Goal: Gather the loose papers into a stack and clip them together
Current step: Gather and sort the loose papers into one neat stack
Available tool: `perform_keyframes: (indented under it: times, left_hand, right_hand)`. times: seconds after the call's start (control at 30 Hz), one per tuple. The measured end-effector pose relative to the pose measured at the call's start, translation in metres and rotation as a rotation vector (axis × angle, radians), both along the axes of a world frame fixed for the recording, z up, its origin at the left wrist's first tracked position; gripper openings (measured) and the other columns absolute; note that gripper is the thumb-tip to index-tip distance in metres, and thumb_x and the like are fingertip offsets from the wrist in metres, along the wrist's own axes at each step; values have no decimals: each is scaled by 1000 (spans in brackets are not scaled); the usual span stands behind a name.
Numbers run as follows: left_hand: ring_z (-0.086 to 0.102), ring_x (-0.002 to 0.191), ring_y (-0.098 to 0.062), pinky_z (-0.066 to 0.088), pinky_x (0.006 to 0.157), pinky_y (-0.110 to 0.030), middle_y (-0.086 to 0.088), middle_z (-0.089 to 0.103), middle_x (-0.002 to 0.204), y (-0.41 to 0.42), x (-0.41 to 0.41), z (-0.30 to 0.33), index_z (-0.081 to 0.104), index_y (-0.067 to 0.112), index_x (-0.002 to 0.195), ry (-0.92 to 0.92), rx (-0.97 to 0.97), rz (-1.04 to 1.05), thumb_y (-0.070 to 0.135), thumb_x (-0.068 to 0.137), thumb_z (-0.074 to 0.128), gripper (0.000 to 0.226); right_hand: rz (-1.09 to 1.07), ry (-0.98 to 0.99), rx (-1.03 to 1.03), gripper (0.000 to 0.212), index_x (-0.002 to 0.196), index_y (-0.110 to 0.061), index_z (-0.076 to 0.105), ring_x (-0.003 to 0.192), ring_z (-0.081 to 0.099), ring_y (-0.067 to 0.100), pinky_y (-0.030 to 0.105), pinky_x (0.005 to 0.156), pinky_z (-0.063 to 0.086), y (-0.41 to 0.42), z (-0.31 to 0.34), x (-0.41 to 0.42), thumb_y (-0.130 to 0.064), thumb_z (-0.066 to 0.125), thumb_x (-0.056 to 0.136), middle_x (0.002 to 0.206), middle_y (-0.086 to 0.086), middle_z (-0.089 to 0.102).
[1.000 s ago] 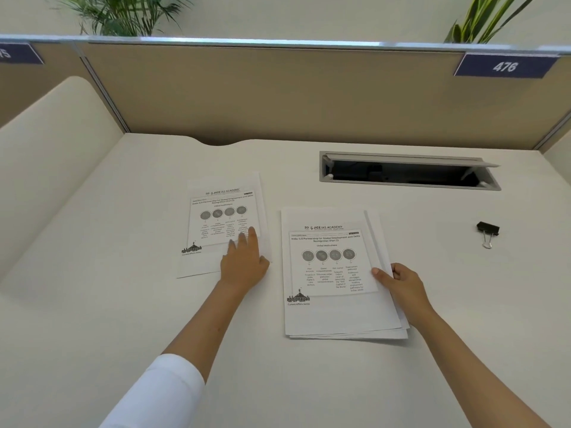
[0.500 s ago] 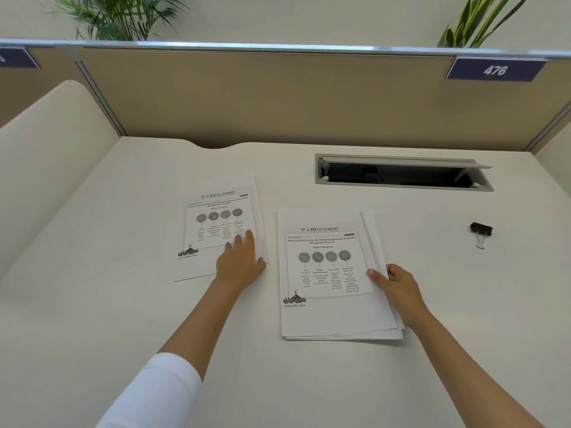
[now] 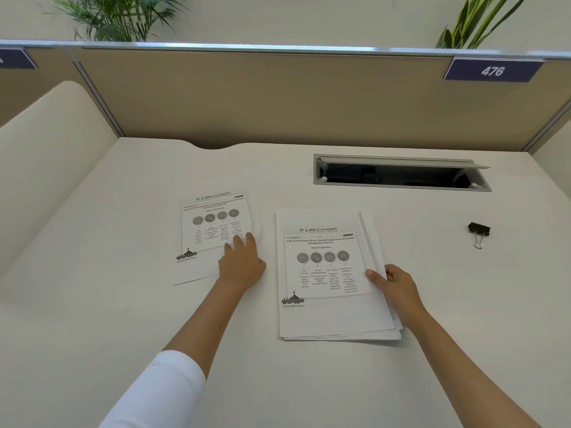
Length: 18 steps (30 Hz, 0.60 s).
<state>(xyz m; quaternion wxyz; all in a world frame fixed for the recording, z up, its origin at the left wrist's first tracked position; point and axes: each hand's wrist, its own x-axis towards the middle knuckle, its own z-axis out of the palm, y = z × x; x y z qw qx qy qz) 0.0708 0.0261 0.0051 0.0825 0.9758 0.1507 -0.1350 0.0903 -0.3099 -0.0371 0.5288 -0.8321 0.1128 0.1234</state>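
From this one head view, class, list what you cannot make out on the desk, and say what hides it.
- Sheet count in the stack: only fanned edges show, too thin to count.
- Small print on the left sheet: too small and blurred; the left hand covers its corner.
- Inside of the cable slot: dark, partly under its raised flap.
- Left nameplate: cut off by the frame edge.
- Right hand fingers: tucked under the stack's edge.

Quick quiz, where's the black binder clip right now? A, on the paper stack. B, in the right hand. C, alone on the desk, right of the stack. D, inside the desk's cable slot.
C: the binder clip lies on the bare desk, untouched, right of the paper stack.
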Motion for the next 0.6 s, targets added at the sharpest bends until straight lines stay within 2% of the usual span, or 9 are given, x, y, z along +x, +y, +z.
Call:
perform_keyframes:
  times: [0.13, 0.2, 0.27, 0.37, 0.4, 0.47, 0.53, 0.6]
  left_hand:
    - [25, 142, -41, 43, 100, -47, -18, 16, 158, 6, -2, 1, 7, 7, 151, 27, 52, -52, 17, 95, 43, 67]
    - [42, 133, -39, 48, 90, -46, -16, 31, 153, 13, -2, -2, 23, 9, 147, -50, 59, -67, 20, 99, 38, 52]
    - [55, 116, -38, 48, 80, -43, -14, 50, 138, 14, -5, -2, 44, 14, 133, -197, 15, -44, 32, 102, 30, 39]
    - [60, 104, -36, 47, 80, -41, -9, 64, 114, 0, -9, 13, 57, 16, 116, -366, -182, 104, 39, 103, 23, 43]
    - [61, 106, -34, 46, 83, -40, -7, 66, 115, -8, -10, 20, 58, 17, 120, -411, -235, 127, 37, 103, 25, 42]
    - [57, 117, -30, 46, 91, -40, -2, 59, 133, -27, -13, 31, 48, 24, 137, -479, -310, 97, 34, 103, 28, 41]
    - [53, 124, -28, 46, 93, -40, 0, 47, 147, -51, -14, 39, 34, 27, 147, -479, -360, 10, 31, 103, 28, 45]
    - [50, 127, -28, 46, 94, -40, -1, 39, 152, -77, -15, 37, 25, 27, 151, -429, -372, -98, 29, 103, 28, 48]
  right_hand:
    - [6, 0, -1, 99, 90, 7, 49, 70, 53, 19, 34, 69, 39, -1, -1, 0, -81, 68, 49, 99, 32, 59]
    - [11, 2, -3, 95, 90, 7, 49, 70, 52, 18, 33, 68, 39, -1, 0, 1, -78, 69, 53, 98, 32, 59]
    - [9, 9, -4, 89, 90, 7, 49, 70, 52, 18, 33, 68, 39, 0, 2, 1, -72, 72, 58, 92, 32, 59]
    - [2, 11, 1, 86, 89, 9, 48, 69, 50, 18, 33, 67, 37, 1, 4, 0, -68, 72, 59, 75, 18, 55]
    - [1, 13, 4, 83, 89, 9, 48, 69, 50, 18, 33, 67, 37, 2, 5, 0, -66, 71, 61, 74, 18, 54]
    - [-8, 15, 17, 80, 88, 10, 47, 69, 49, 19, 33, 67, 36, 2, 6, -1, -63, 70, 62, 73, 18, 52]
    - [-15, 15, 23, 80, 86, 9, 46, 69, 48, 18, 32, 67, 35, 2, 7, -1, -63, 71, 62, 74, 22, 51]
    - [-18, 12, 11, 87, 88, 8, 47, 68, 50, 20, 33, 67, 38, 3, 6, -1, -69, 73, 59, 79, 27, 55]
